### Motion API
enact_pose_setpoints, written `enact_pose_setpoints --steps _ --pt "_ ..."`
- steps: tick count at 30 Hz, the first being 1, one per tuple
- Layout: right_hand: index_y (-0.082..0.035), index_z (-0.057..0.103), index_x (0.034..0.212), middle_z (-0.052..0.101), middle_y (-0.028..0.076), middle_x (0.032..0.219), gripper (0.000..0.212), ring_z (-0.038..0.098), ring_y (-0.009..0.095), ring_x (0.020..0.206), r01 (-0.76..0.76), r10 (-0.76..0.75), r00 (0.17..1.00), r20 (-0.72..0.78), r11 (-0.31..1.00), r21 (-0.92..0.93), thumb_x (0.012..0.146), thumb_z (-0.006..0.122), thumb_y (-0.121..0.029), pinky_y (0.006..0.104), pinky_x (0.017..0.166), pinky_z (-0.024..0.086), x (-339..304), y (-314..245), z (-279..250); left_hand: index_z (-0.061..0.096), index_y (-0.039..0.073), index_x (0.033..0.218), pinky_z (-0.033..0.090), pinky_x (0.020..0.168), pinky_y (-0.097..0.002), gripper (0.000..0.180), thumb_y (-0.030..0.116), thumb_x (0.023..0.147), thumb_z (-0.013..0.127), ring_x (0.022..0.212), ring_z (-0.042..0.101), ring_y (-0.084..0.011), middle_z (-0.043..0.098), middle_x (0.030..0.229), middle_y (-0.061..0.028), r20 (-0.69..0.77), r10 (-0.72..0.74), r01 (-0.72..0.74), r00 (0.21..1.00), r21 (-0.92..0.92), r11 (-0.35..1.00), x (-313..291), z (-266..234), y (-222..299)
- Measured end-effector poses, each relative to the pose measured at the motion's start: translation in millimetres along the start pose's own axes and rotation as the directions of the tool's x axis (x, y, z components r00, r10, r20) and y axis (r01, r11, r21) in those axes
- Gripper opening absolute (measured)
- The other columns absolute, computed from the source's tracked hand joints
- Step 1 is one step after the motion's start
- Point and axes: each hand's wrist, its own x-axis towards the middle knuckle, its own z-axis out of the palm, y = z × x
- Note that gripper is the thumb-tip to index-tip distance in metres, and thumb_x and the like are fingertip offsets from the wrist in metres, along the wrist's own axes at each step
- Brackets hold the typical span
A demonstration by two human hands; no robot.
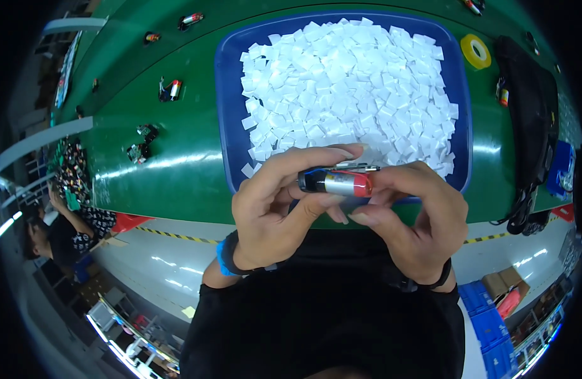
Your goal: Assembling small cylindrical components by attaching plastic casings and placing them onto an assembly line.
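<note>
Between my two hands, over the near edge of a blue tray (pixel 223 126), is a small cylindrical battery (pixel 339 184) with a silver middle, a black left end and a red right end. A thin circuit board (pixel 360 168) with blue and red wires lies along its far side. My left hand (pixel 275 205) grips the black end and the board between thumb and fingers. At the red end, my right hand (pixel 424 211) has thumb and fingertips closed in around the battery and wires. Small white square pieces (pixel 348 82) fill the tray.
On the green table (pixel 183 189) lie more battery assemblies (pixel 174 90), circuit boards (pixel 139 151) and a yellow tape roll (pixel 475 50). A black bag (pixel 528 114) lies at the right. Another person (pixel 63 234) works at the left beside a pile of parts (pixel 73 170).
</note>
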Motion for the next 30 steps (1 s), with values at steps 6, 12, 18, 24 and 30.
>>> enact_pose_setpoints --steps 6,12,18,24,30 --pt "0.005 0.068 0.097 0.068 0.011 0.074 0.029 0.065 0.014 0.061 0.210 -0.213 0.975 -0.064 0.976 -0.058 0.074 0.085 -0.002 0.0222 0.051 0.045 1.0 14.6 -7.6 0.056 -0.008 0.126 0.058 0.077 -0.0291 0.040 -0.002 0.088 0.070 0.095 0.070 -0.0220 0.062 0.127 -0.0270 -0.007 0.056 -0.055 0.998 0.086 0.995 8.0 14.3 -7.3" --pt "0.008 0.068 0.099 0.068 0.013 0.074 0.029 0.065 0.014 0.061 0.126 -0.124 0.991 -0.042 0.991 0.049 0.075 0.083 0.000 0.0209 0.050 0.044 -0.6 13.7 -6.8 0.066 -0.004 0.116 0.055 0.078 -0.0314 0.044 -0.001 0.074 0.079 0.092 0.071 -0.0272 0.072 0.113 -0.0195 0.066 0.298 -0.283 0.952 0.553 0.783 11.1 12.5 -4.2" --pt "0.011 0.067 0.102 0.068 0.014 0.075 0.028 0.065 0.014 0.060 0.060 -0.059 0.998 -0.010 0.984 0.171 0.080 0.080 0.001 0.0209 0.049 0.044 -3.1 12.9 -5.0 0.067 -0.003 0.115 0.054 0.077 -0.0300 0.046 -0.003 0.071 0.081 0.090 0.071 -0.0261 0.073 0.110 -0.0174 0.175 0.374 -0.384 0.911 0.694 0.609 11.0 8.9 6.6" --pt "0.010 0.066 0.108 0.068 0.015 0.081 0.025 0.063 0.014 0.063 -0.048 0.043 0.999 0.023 0.934 0.353 0.086 0.074 0.000 0.0223 0.053 0.047 -2.1 12.9 7.6 0.069 -0.002 0.110 0.054 0.070 -0.0279 0.038 -0.003 0.074 0.080 0.085 0.070 -0.0218 0.074 0.105 -0.0135 0.134 0.302 -0.304 0.944 0.711 0.634 10.9 1.1 26.3" --pt "0.003 0.070 0.108 0.070 0.007 0.084 0.020 0.066 0.008 0.072 -0.459 0.400 0.887 0.232 0.704 0.542 0.089 0.072 -0.002 0.0193 0.061 0.049 9.8 -38.3 14.9 0.070 0.000 0.101 0.052 0.056 -0.0264 0.025 0.011 0.081 0.081 0.084 0.068 -0.0122 0.074 0.097 -0.0108 -0.126 -0.036 0.101 0.991 0.560 0.823 35.8 -45.5 71.3"
